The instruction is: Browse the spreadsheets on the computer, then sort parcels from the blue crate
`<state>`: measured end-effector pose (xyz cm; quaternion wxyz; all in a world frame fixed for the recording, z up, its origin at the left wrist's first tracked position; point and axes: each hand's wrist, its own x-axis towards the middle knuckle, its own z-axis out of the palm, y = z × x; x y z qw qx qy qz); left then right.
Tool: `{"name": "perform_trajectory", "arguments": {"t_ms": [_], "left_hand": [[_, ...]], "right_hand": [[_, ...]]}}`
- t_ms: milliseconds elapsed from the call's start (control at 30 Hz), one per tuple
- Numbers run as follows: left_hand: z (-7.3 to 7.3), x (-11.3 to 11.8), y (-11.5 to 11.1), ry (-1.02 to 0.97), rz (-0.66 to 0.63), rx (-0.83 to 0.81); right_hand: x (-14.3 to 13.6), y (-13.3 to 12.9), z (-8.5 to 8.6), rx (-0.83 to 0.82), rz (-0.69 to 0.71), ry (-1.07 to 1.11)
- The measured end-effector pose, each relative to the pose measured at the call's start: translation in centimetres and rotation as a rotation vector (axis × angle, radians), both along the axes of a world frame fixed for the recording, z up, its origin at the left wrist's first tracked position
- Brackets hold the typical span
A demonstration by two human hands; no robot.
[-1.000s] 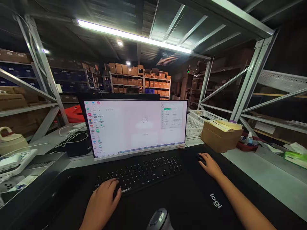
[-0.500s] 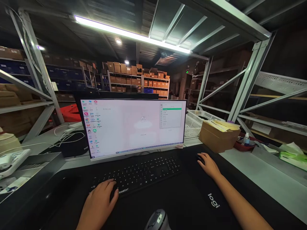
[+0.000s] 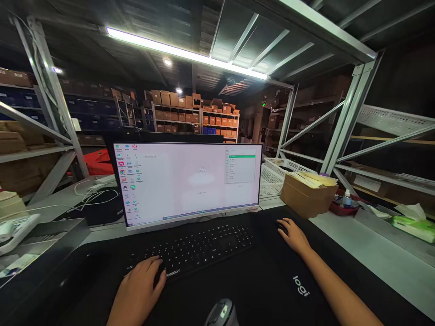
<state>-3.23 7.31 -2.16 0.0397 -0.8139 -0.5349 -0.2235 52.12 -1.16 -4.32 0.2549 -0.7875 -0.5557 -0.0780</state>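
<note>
My left hand (image 3: 141, 285) rests on the front left corner of a black keyboard (image 3: 200, 249), fingers spread over the keys and holding nothing. On the black desk mat (image 3: 258, 290), my right hand (image 3: 292, 236) curves over a dark computer mouse (image 3: 281, 225), which is mostly hidden under the fingers. Behind the keyboard stands a lit monitor (image 3: 180, 190) with icons down its left side and a small list window, one row green, at the upper right. A rounded grey-and-black device (image 3: 221, 312) with a number label lies at the bottom middle, partly cut off.
Right of the monitor are white baskets (image 3: 272, 179) and a cardboard box (image 3: 307, 194) filled with paper. A tissue pack (image 3: 414, 224) lies far right. Grey metal trays (image 3: 44, 244) and white cables (image 3: 97, 194) occupy the left. Metal rack posts (image 3: 343, 122) flank the desk.
The view has shifted very slightly. Both hands keep the same places on the keyboard and the mouse, and the screen looks the same.
</note>
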Motion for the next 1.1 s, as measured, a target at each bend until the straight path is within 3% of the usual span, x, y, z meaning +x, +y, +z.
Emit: {"name": "perform_trajectory", "arguments": {"t_ms": [267, 433, 600, 900, 1100], "left_hand": [[1.3, 0.6, -1.4, -0.042, -0.026, 0.05], [1.9, 0.9, -2.2, -0.031, -0.001, 0.034], [1.9, 0.9, -2.5, -0.027, -0.005, 0.039], [1.5, 1.2, -2.2, -0.049, 0.009, 0.058], [1.4, 1.2, -2.4, -0.042, 0.008, 0.063]], "right_hand": [[0.4, -0.2, -0.3, 0.011, 0.042, 0.001], [2.3, -0.3, -1.4, 0.011, 0.164, 0.014], [3.5, -0.2, -2.4, 0.025, 0.178, 0.018], [3.3, -0.2, -2.1, 0.003, 0.182, -0.012], [4.1, 0.2, -2.8, 0.033, 0.222, -0.044]]}}
